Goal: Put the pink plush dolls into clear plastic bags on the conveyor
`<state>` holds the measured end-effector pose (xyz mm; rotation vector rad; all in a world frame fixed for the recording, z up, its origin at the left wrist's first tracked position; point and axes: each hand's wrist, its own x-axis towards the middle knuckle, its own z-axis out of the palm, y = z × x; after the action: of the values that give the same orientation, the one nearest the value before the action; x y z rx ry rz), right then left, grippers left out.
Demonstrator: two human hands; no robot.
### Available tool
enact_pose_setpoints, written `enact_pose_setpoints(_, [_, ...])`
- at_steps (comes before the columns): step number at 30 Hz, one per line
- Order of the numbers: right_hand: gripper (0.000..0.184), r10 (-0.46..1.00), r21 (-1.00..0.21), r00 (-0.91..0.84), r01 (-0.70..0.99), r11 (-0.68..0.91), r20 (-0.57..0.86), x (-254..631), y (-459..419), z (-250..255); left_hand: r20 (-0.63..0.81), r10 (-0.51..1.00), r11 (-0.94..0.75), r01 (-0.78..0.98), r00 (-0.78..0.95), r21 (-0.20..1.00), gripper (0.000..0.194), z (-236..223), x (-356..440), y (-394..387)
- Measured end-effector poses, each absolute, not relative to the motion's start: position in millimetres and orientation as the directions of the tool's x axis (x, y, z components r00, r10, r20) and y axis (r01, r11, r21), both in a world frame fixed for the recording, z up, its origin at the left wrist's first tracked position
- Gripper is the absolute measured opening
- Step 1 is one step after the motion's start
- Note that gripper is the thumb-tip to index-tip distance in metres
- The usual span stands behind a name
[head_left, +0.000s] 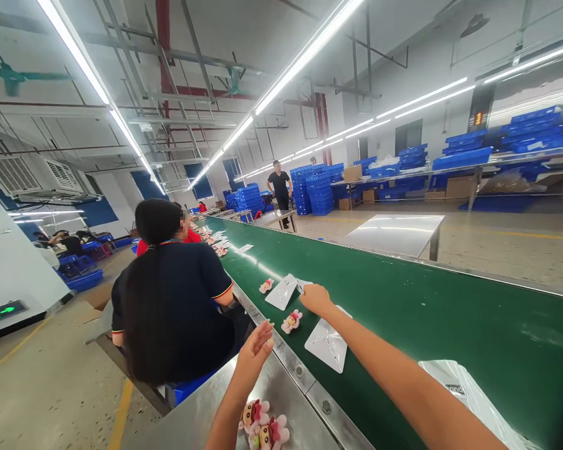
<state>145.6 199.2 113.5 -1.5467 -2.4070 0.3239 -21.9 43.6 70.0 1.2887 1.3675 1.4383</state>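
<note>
My right hand (316, 300) reaches over the green conveyor belt, its fingers closed on the edge of a small white packet (302, 285) that is mostly hidden. Just left of it lies a flat white pouch (280, 292), and a second white pouch (326, 345) sits partly under my forearm. Between my hands a small pink plush doll (291, 321) rests on the belt, with another plush doll (266, 285) farther up. My left hand (256, 350) hovers near the belt's metal edge, fingers stretched out, holding nothing. Below it, plush dolls (268, 431) lie on the steel table.
The green belt (394, 306) runs away from me, with several dolls and pouches farther along. A white plastic bag (464, 394) lies at the lower right. A co-worker (169, 300) sits close on my left. A steel table (394, 234) stands beyond the belt.
</note>
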Motion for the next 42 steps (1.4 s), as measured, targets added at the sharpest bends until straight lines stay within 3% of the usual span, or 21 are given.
enact_pose_setpoints(5, [0.021,0.855,-0.583,-0.51,0.669,0.461,0.09,148.3,141.1,126.6,0.365,0.923,-0.307,0.343,-0.119,0.888,0.096,67.3,11.7,47.2])
enact_pose_setpoints(7, [0.021,0.797,-0.73,-0.601,0.52,0.443,0.056,150.4,116.0,133.5,0.387,0.913,-0.319,0.369,-0.127,0.873,0.085,72.0,22.9,45.6])
enact_pose_setpoints(10, [0.026,0.741,-0.875,-0.66,0.277,0.396,0.127,164.9,94.8,151.8,0.379,0.892,-0.282,0.354,-0.245,0.892,0.045,79.5,25.9,38.7])
enact_pose_setpoints(13, [0.04,0.765,-0.769,-0.533,0.294,0.568,0.362,185.1,92.3,170.3,0.319,0.891,-0.22,0.307,-0.322,0.926,0.035,85.5,17.2,24.8])
enact_pose_setpoints(15, [0.041,0.693,-0.664,-0.583,0.32,0.676,0.424,192.5,92.5,175.1,0.241,0.93,-0.173,0.246,-0.279,0.954,0.038,88.5,11.8,12.5])
enact_pose_setpoints(18, [0.018,0.579,-0.641,-0.737,0.263,0.721,0.348,188.2,88.6,167.3,0.084,0.988,-0.077,0.053,-0.132,0.996,0.044,89.4,10.1,-5.3])
enact_pose_setpoints(21, [0.023,0.606,-0.726,-0.743,0.247,0.642,0.283,175.3,87.7,149.2,-0.062,0.995,0.045,-0.191,-0.081,0.981,0.053,84.2,15.1,-15.1])
enact_pose_setpoints(25, [0.041,0.822,-0.728,-0.566,0.539,0.424,0.06,171.8,109.6,126.2,-0.181,0.952,0.1,-0.307,-0.245,0.946,0.059,71.9,22.9,-13.7])
enact_pose_setpoints(28, [0.046,0.926,-0.641,-0.378,0.716,0.277,-0.022,179.3,132.2,110.4,-0.152,0.949,0.066,-0.298,-0.276,0.952,0.056,62.0,24.2,-10.5])
enact_pose_setpoints(32, [0.029,0.917,-0.608,-0.389,0.751,0.258,-0.092,181.0,142.5,90.2,-0.092,0.963,0.022,-0.267,-0.252,0.964,0.044,49.6,23.7,-9.9])
enact_pose_setpoints(36, [0.021,0.896,-0.675,-0.443,0.656,0.338,0.018,175.7,132.7,92.8,0.01,0.974,-0.038,-0.119,-0.226,0.992,0.039,46.5,27.0,-11.2])
enact_pose_setpoints(42, [0.039,0.859,-0.829,-0.456,0.368,0.421,0.234,192.8,98.9,141.3,0.132,0.969,-0.1,0.159,-0.21,0.982,0.036,55.4,36.2,-13.2])
